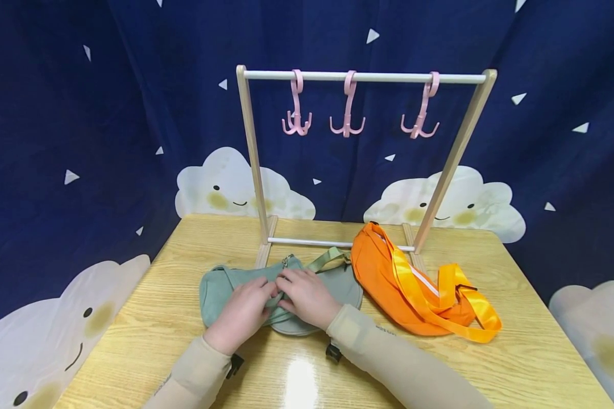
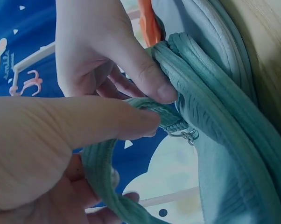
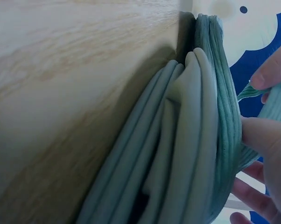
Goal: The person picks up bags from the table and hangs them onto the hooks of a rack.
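Observation:
A teal corduroy bag (image 1: 216, 292) lies on the table in front of the person, at the near side of the rack. My left hand (image 1: 243, 312) pinches its looped strap (image 2: 99, 172) between thumb and fingers. Close beside it, my right hand (image 1: 307, 295) grips the corduroy at the bag's edge, its thumb on the near side and its fingers behind. A small metal ring (image 2: 181, 135) joins the strap to the bag. Partly under the right hand lies a smooth grey-green bag (image 1: 347, 284) with a green strap (image 1: 329, 258).
An orange bag (image 1: 389, 284) with a loose orange strap lies to the right. Behind stands a wooden rack (image 1: 253, 153) whose white top rail (image 1: 389, 77) carries three pink hooks (image 1: 348, 108). A dark blue curtain (image 1: 133, 85) with clouds and triangles hangs behind the table (image 1: 158, 318).

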Demonstrator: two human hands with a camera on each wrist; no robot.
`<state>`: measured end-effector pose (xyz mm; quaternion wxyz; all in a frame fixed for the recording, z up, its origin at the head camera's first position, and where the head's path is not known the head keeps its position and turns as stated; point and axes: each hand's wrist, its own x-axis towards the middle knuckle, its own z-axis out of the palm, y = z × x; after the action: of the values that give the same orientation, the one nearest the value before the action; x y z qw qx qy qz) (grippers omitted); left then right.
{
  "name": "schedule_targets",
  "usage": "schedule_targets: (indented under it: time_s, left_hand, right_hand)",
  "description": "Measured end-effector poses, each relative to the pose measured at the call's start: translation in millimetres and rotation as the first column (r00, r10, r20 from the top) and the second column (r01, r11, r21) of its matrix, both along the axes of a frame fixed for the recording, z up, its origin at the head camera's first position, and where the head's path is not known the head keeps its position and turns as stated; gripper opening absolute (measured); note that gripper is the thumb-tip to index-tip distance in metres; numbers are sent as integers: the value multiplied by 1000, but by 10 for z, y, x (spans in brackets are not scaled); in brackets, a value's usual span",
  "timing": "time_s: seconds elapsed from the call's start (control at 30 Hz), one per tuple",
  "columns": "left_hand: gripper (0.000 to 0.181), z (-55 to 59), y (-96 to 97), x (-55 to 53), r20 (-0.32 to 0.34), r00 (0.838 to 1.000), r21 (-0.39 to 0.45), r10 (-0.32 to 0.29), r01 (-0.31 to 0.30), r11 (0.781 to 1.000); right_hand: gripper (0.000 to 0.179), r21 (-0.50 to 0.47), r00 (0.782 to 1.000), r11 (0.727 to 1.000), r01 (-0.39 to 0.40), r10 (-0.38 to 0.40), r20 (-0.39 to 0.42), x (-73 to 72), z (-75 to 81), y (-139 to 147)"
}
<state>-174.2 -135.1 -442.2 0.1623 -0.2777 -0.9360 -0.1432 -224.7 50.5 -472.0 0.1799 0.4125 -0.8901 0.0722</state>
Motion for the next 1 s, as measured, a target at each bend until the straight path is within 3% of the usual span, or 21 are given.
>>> schedule_targets:
  time_s: [0.17, 0.47, 0.73, 1.0]
  left_hand:
    - [37, 17, -10, -16, -36, 999, 34, -36, 37, 999]
    - [35, 127, -68, -66, -106, 994, 116, -2, 14, 993]
    - [31, 212, -167, -137, -171, 985, 104, 5, 13, 995]
    - [29, 298, -246, -196, -136, 991, 122, 9, 8, 992]
  right_hand:
    - [20, -21, 1000, 1000, 18, -18, -17, -1, -12, 4]
    - [15, -140, 996, 990, 16, -29, -88, -22, 87, 65]
    - [18, -181, 998, 983, 8, -19, -58, -55, 254, 156]
    - [21, -207, 999, 978, -14, 7, -35, -90, 414, 252]
